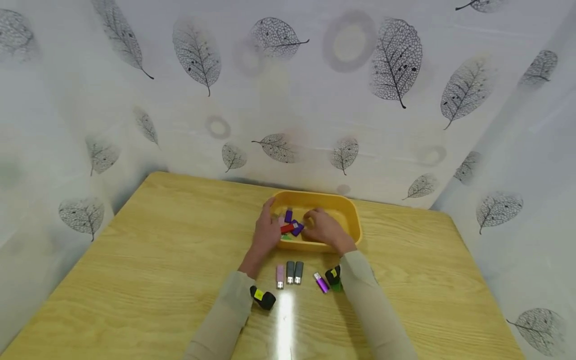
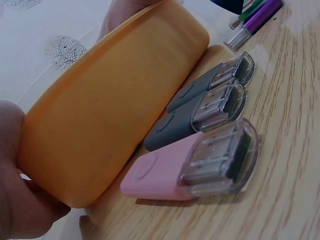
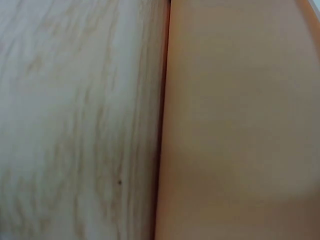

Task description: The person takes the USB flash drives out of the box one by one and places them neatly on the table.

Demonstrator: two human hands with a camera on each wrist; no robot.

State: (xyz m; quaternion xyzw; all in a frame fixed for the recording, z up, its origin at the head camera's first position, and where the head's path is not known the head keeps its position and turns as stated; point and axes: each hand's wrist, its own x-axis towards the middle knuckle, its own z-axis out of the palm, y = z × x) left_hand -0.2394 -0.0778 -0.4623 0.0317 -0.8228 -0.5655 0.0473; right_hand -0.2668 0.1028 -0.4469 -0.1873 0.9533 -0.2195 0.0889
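Observation:
My left hand (image 1: 267, 231) grips the left end of a yellow plastic tray (image 1: 350, 214), its fingers around the corner. Inside, near that hand, lie a red USB stick (image 1: 287, 229), purple USB sticks (image 1: 288, 216) and a bit of green. My right hand (image 1: 326, 229) reaches over the near rim into the tray with bent fingers beside the purple sticks; I cannot tell whether it holds one. In front of the tray, a pink USB stick (image 2: 155, 170) and two dark grey USB sticks (image 2: 175, 125) lie side by side. The right wrist view shows mostly the tray's outer wall (image 3: 240, 110).
A metallic purple USB stick (image 1: 321, 283) lies on the wooden table (image 1: 180, 250) near the right wrist, with a green item (image 1: 336, 287) partly behind the black wrist camera (image 1: 333, 275). A leaf-patterned curtain (image 1: 306, 110) hangs behind the table.

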